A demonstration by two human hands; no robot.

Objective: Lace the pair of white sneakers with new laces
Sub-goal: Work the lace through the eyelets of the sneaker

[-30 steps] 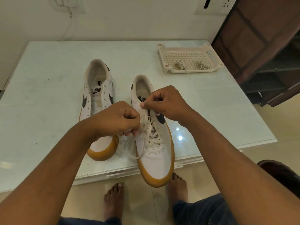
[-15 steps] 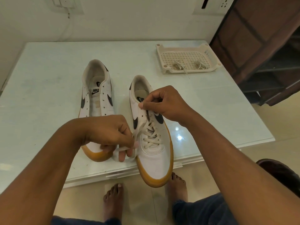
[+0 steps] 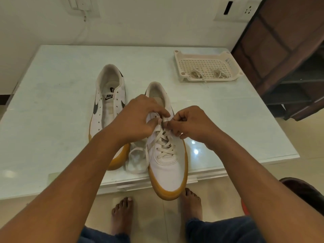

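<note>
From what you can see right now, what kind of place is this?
Probably a room in a home. A glass-topped table stands near a wall with a power socket, a dark shelf unit is beside it, and the person's bare feet are on floor tiles.

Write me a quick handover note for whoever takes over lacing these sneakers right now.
Left hand: pinches the lace at the top eyelets of the nearer sneaker.
Right hand: pinches the same lace there.
Done: nearer sneaker crisscrossed nearly to the top; slack lies looped on the table beside it.
To do: finish its top eyelets, then lace the bare sneaker. Two lace bundles sit in the tray.
</note>
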